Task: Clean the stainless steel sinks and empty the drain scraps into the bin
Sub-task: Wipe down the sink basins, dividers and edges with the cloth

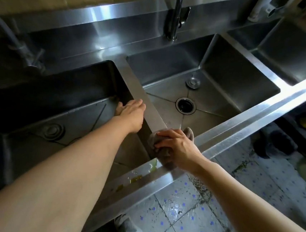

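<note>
Gripping a grey cloth (pixel 162 148) in the right hand (pixel 177 147), fingers curled over it, pressing it onto the near end of the steel divider (pixel 142 90) where that strip meets the front rim (pixel 243 126), at about 6 o'clock of the middle sink (pixel 228 75). Resting the left hand (pixel 131 116) on the divider's left edge, at about 11 o'clock from the cloth, fingers hooking down into the left sink (pixel 35 101); holding nothing, so counting as open. Showing an open drain hole (pixel 185 105) in the middle sink floor, with a round plug (pixel 193 83) lying just beyond it at 1 o'clock. Showing a strainer (pixel 53 130) sitting in the left sink's drain. Lying on the front rim, at 7 o'clock from the cloth: yellow-green food scraps (pixel 135 178) and wet spots. Rising behind the middle sink at 12 o'clock: a tap (pixel 177 10).
</note>
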`<state>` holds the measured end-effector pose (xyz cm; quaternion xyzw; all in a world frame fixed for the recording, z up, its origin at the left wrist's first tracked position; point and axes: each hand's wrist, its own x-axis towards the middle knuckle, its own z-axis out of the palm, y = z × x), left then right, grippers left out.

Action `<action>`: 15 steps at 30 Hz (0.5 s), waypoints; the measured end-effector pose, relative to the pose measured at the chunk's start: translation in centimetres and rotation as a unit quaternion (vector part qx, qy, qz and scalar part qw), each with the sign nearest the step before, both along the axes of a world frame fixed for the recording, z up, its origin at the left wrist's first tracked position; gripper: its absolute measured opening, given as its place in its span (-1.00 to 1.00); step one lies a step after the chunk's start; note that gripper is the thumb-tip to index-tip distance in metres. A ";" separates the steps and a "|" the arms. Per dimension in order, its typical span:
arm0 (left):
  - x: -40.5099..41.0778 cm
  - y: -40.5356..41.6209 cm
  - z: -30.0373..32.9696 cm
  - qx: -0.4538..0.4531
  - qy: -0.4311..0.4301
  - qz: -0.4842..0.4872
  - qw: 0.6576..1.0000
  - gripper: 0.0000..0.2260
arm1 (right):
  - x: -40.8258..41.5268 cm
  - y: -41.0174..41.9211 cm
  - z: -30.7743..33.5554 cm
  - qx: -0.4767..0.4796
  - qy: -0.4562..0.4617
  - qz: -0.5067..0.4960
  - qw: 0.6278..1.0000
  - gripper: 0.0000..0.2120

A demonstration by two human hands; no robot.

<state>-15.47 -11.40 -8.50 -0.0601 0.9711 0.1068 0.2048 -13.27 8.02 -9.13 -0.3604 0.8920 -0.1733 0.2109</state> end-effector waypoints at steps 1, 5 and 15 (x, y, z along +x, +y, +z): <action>0.5 0.2 0.3 -0.007 -0.006 -0.001 1.000 -0.40 | 0.5 0.8 0.2 0.001 -0.011 0.004 1.000 -0.65; 5.5 1.1 1.5 0.023 0.002 0.033 0.999 -0.42 | 1.9 2.5 1.4 0.057 0.021 0.006 0.998 -0.66; 19.8 -1.3 4.4 0.005 -0.034 0.172 0.985 -0.46 | 5.8 3.1 2.7 0.085 -0.022 0.006 0.996 -0.32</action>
